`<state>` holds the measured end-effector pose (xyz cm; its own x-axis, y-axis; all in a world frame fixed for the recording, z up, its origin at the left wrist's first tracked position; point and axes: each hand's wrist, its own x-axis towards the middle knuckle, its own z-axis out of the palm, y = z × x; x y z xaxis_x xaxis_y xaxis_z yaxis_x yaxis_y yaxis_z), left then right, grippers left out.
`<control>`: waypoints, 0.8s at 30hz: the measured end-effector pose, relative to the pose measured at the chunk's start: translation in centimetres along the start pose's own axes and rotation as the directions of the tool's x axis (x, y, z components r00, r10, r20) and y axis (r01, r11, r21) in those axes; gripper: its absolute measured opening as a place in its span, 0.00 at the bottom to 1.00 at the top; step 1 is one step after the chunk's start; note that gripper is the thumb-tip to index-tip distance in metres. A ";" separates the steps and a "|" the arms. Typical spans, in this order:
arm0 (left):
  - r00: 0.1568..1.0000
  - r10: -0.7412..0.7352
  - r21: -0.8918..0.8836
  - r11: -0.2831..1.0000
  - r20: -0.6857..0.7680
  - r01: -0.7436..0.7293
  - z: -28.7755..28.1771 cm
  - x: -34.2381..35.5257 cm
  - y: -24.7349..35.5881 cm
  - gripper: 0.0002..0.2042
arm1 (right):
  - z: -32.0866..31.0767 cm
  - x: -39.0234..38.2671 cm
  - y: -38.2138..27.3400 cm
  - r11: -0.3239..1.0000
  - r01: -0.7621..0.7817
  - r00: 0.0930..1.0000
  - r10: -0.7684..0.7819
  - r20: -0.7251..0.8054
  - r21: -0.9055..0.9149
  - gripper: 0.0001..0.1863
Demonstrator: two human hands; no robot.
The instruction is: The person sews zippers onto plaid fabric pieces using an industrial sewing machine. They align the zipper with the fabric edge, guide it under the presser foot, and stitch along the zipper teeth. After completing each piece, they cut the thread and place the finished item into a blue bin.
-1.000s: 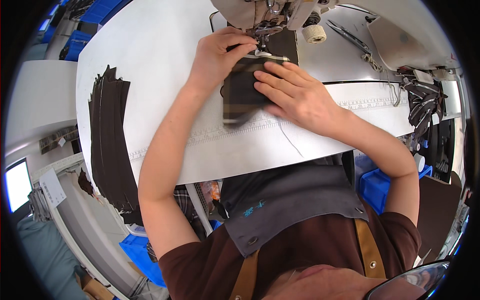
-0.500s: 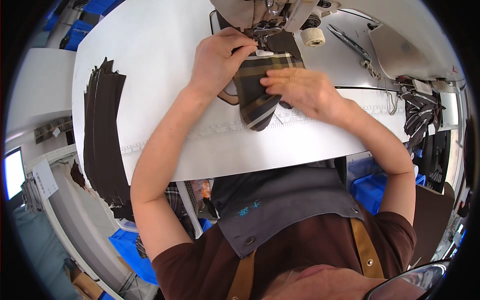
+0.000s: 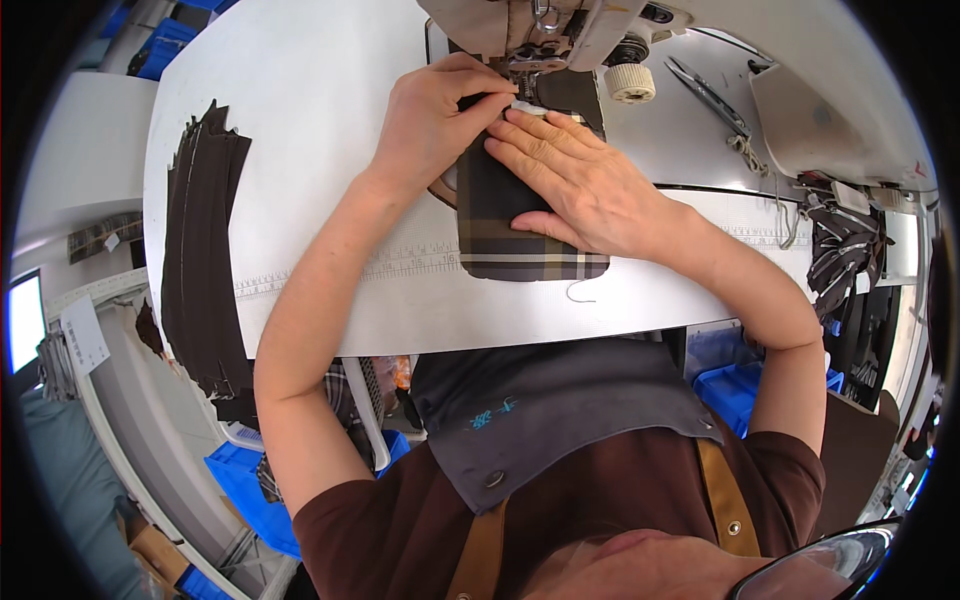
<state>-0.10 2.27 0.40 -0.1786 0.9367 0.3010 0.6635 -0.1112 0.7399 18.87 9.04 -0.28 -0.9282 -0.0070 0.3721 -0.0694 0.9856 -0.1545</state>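
Nearest the body, a loose thread (image 3: pixel 580 298) is seen on the white worktop (image 3: pixel 450 320), just beyond the near edge of a dark plaid panel (image 3: pixel 485 220). The panel is laid out flat, its far part reaching under the sewing machine (image 3: pixel 475 25). On it the right hand (image 3: pixel 590 190) is pressed flat, fingers extended, nothing gripped. Farther on, the left hand (image 3: pixel 430 120) is held at the panel's left edge beside the presser foot (image 3: pixel 524 107), thumb and forefinger brought nearly together; whether cloth is pinched between them cannot be told. The sewing is judged to be partway along: cloth is already set at the foot, while a long stretch in front of it seems left, though no stitching can be made out. Compared with half a second ago, the near end, then drawn to a slanted point, is squared and smoothed, and the blurred right hand is settled nearer the foot.
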 end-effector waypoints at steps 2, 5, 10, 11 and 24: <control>1.000 -0.008 -0.007 1.000 -0.001 0.008 0.0 0.0 0.0 0.07 | 0.0 0.1 0.3 0.999 0.039 0.999 -0.040 0.024 0.023 0.32; 1.000 -0.008 0.021 1.000 0.006 0.008 0.1 0.0 0.1 0.06 | -0.1 0.2 0.4 0.997 0.042 0.998 -0.044 0.037 0.057 0.30; 0.971 0.235 0.240 0.946 -0.040 -0.219 0.4 -0.9 -0.5 0.09 | -0.4 -0.1 1.2 0.987 0.001 0.998 0.009 -0.063 0.161 0.23; 0.948 0.314 0.298 0.911 -0.056 -0.284 0.4 -1.2 -0.7 0.10 | -1.0 -0.1 1.7 0.990 -0.054 0.992 0.068 -0.106 0.127 0.22; 0.889 0.458 0.319 0.842 0.005 -0.436 0.3 -1.2 -1.2 0.13 | -0.6 -0.5 3.3 0.988 -0.120 0.988 0.109 -0.112 -0.095 0.25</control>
<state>-0.46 1.39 -0.98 0.1491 0.7831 0.6037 0.8678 -0.3963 0.2998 19.33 12.45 -0.39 -0.8833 0.1196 0.4533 0.0776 0.9909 -0.1102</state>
